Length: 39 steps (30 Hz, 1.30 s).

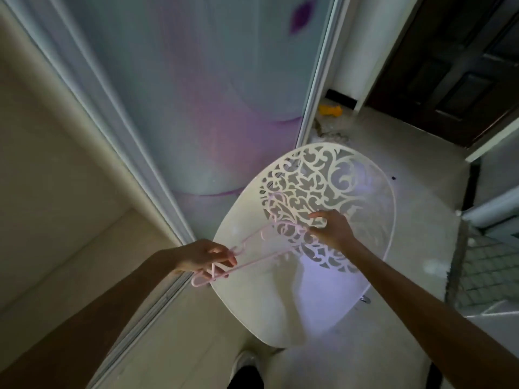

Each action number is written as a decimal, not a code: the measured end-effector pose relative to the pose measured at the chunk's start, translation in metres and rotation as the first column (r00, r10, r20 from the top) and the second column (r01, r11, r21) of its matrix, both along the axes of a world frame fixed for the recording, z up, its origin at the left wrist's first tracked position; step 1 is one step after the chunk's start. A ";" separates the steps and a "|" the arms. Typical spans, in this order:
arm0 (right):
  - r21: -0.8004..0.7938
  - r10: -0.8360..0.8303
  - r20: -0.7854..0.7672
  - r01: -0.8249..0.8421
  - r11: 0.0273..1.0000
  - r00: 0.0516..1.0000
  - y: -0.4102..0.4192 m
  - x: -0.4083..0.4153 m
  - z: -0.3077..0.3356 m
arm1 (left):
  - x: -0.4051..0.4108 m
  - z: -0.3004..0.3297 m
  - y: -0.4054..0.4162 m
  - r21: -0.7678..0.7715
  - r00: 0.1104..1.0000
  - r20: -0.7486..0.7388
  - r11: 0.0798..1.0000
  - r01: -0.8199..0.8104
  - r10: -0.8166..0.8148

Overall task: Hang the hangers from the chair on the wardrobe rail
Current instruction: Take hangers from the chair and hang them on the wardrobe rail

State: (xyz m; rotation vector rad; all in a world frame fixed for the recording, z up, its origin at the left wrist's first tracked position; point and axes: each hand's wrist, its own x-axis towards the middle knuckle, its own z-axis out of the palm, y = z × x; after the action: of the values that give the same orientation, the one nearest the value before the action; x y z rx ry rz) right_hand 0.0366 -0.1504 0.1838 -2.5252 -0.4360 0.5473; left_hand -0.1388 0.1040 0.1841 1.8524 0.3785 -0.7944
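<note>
Above the chair (252, 299), pink hangers (252, 262) stretch lengthwise between both hands: left hand (200, 255) fingers grasping the hook end, right hand (331, 230) pinching the far end.

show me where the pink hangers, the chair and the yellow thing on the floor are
pink hangers (261, 261): head view, on a long arm of one hanger
chair (252, 299): head view, on the plain seat
yellow thing (330, 110): head view, on its middle

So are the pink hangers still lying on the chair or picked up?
Picked up. The pink hangers are held above the chair seat, with the left hand gripping one end and the right hand at the other.
</note>
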 end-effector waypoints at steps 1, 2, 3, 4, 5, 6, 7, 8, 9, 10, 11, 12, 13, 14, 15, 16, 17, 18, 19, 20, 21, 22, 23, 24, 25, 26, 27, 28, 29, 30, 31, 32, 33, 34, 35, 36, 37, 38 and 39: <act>-0.028 -0.006 -0.057 0.004 1.000 0.998 0.002 -0.011 0.021 | -0.016 0.018 -0.004 0.009 0.999 0.001 0.999 -0.048 0.048; -0.057 0.012 -0.139 -0.020 0.998 0.990 0.007 -0.023 0.040 | -0.029 0.033 -0.009 0.025 0.996 0.007 0.996 -0.085 0.085; -0.065 0.026 -0.242 -0.043 0.997 0.970 0.011 -0.032 0.051 | -0.038 0.043 -0.013 0.030 0.993 0.012 0.992 -0.119 0.118; -0.038 0.050 -0.350 -0.067 0.997 0.935 0.015 -0.058 0.077 | -0.068 0.067 -0.021 0.061 0.985 0.057 0.984 -0.166 0.163; -0.019 0.047 -0.492 -0.065 0.998 0.870 0.020 -0.066 0.081 | -0.071 0.071 -0.024 0.077 0.984 0.056 0.982 -0.174 0.170; -0.009 0.080 -0.577 -0.104 0.995 0.813 0.023 -0.083 0.093 | -0.087 0.083 -0.031 0.108 0.977 0.090 0.973 -0.202 0.192; 0.012 0.139 -0.623 -0.168 0.986 0.770 0.028 -0.108 0.105 | -0.116 0.098 -0.038 0.142 0.964 0.127 0.957 -0.253 0.236; 0.050 0.191 -0.642 -0.208 0.977 0.743 0.034 -0.128 0.113 | -0.137 0.109 -0.042 0.160 0.949 0.165 0.942 -0.295 0.269; 0.099 0.230 -0.652 -0.220 0.970 0.722 0.042 -0.148 0.121 | -0.156 0.116 -0.045 0.185 0.936 0.195 0.926 -0.330 0.294; 0.149 0.272 -0.649 -0.231 0.961 0.711 0.052 -0.169 0.130 | -0.175 0.124 -0.048 0.198 0.919 0.227 0.909 -0.366 0.321; 0.192 0.315 -0.632 -0.250 0.949 0.708 0.065 -0.195 0.142 | -0.201 0.132 -0.049 0.213 0.896 0.253 0.883 -0.418 0.364; 0.222 0.340 -0.615 -0.257 0.940 0.712 0.075 -0.212 0.150 | -0.215 0.137 -0.049 0.233 0.880 0.282 0.862 -0.450 0.383; 0.259 0.379 -0.600 -0.277 0.925 0.704 0.089 -0.232 0.160 | -0.236 0.146 -0.050 0.266 0.864 0.304 0.835 -0.482 0.402; 0.286 0.410 -0.593 -0.295 0.912 0.693 0.102 -0.248 0.168 | -0.250 0.153 -0.050 0.307 0.848 0.338 0.804 -0.509 0.408; 0.317 0.441 -0.590 -0.308 0.897 0.676 0.114 -0.261 0.176 | -0.261 0.158 -0.049 0.341 0.829 0.370 0.769 -0.542 0.420; 0.341 0.474 -0.580 -0.331 0.880 0.663 0.126 -0.275 0.186 | -0.271 0.164 -0.047 0.358 0.798 0.413 0.727 -0.585 0.439; 0.357 0.510 -0.558 -0.365 0.860 0.655 0.142 -0.293 0.200 | -0.289 0.175 -0.042 0.368 0.762 0.443 0.680 -0.634 0.472; 0.361 0.527 -0.532 -0.386 0.849 0.663 0.154 -0.306 0.210 | -0.298 0.182 -0.039 0.371 0.739 0.464 0.651 -0.663 0.489; 0.359 0.537 -0.503 -0.401 0.843 0.677 0.165 -0.317 0.219 | -0.308 0.191 -0.035 0.381 0.730 0.474 0.634 -0.674 0.492; 0.360 0.544 -0.474 -0.412 0.837 0.692 0.174 -0.327 0.227 | -0.316 0.199 -0.030 0.398 0.736 0.481 0.630 -0.667 0.476; 0.365 0.561 -0.436 -0.431 0.825 0.704 0.189 -0.342 0.239 | -0.329 0.211 -0.018 0.419 0.746 0.486 0.628 -0.656 0.455; 0.375 0.572 -0.403 -0.441 0.815 0.714 0.200 -0.350 0.248 | -0.337 0.220 -0.009 0.435 0.761 0.491 0.637 -0.636 0.425; 0.382 0.587 -0.362 -0.459 0.802 0.724 0.212 -0.358 0.257 | -0.344 0.230 0.002 0.442 0.773 0.487 0.649 -0.619 0.406; 0.381 0.596 -0.320 -0.476 0.793 0.736 0.222 -0.365 0.267 | -0.351 0.240 0.013 0.447 0.784 0.490 0.662 -0.602 0.382; 0.377 0.602 -0.275 -0.491 0.785 0.750 0.234 -0.371 0.276 | -0.358 0.250 0.024 0.462 0.795 0.486 0.665 -0.587 0.364; 0.378 0.606 -0.237 -0.502 0.778 0.760 0.248 -0.380 0.287 | -0.365 0.261 0.038 0.480 0.801 0.494 0.662 -0.576 0.338; 0.382 0.614 -0.218 -0.513 0.769 0.758 0.258 -0.385 0.295 | -0.368 0.271 0.048 0.509 0.811 0.496 0.652 -0.561 0.310; 0.384 0.622 -0.216 -0.520 0.763 0.752 0.269 -0.390 0.303 | -0.372 0.279 0.057 0.544 0.821 0.501 0.638 -0.544 0.273; 0.388 0.630 -0.222 -0.525 0.758 0.744 0.283 -0.396 0.312 | -0.377 0.288 0.070 0.574 0.829 0.504 0.624 -0.530 0.241; 0.392 0.635 -0.233 -0.526 0.755 0.737 0.292 -0.399 0.318 | -0.381 0.295 0.078 0.593 0.840 0.497 0.621 -0.512 0.217; 0.405 0.646 -0.233 -0.532 0.744 0.726 0.305 -0.402 0.326 | -0.384 0.303 0.092 0.599 0.846 0.495 0.626 -0.499 0.200; 0.425 0.661 -0.234 -0.536 0.729 0.713 0.314 -0.403 0.333 | -0.387 0.309 0.103 0.597 0.849 0.495 0.639 -0.486 0.183; 0.443 0.674 -0.222 -0.543 0.713 0.705 0.323 -0.404 0.339 | -0.392 0.317 0.115 0.590 0.847 0.505 0.650 -0.478 0.165; 0.452 0.685 -0.194 -0.556 0.698 0.702 0.337 -0.404 0.349 | -0.396 0.327 0.134 0.582 0.839 0.522 0.654 -0.483 0.156; 0.442 0.689 -0.160 -0.573 0.690 0.707 0.341 -0.404 0.352 | -0.400 0.331 0.145 0.562 0.827 0.537 0.660 -0.499 0.168; 0.422 0.688 -0.105 -0.594 0.685 0.718 0.356 -0.402 0.360 | -0.403 0.341 0.166 0.539 0.802 0.564 0.649 -0.537 0.195; 0.396 0.680 -0.045 -0.612 0.685 0.732 0.368 -0.400 0.365 | -0.406 0.347 0.184 0.531 0.775 0.593 0.619 -0.579 0.217; 0.364 0.670 0.018 -0.629 0.687 0.742 0.381 -0.398 0.369 | -0.408 0.353 0.203 0.533 0.740 0.628 0.562 -0.633 0.239; 0.322 0.667 0.088 -0.655 0.684 0.740 0.400 -0.393 0.375 | -0.407 0.360 0.227 0.551 0.704 0.667 0.474 -0.687 0.244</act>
State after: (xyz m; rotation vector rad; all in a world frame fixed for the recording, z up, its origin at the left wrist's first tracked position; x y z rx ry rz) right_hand -0.3563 0.2492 0.5592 -1.9659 -1.3442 0.7021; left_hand -0.5453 0.3306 0.5440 2.4600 0.9779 0.3961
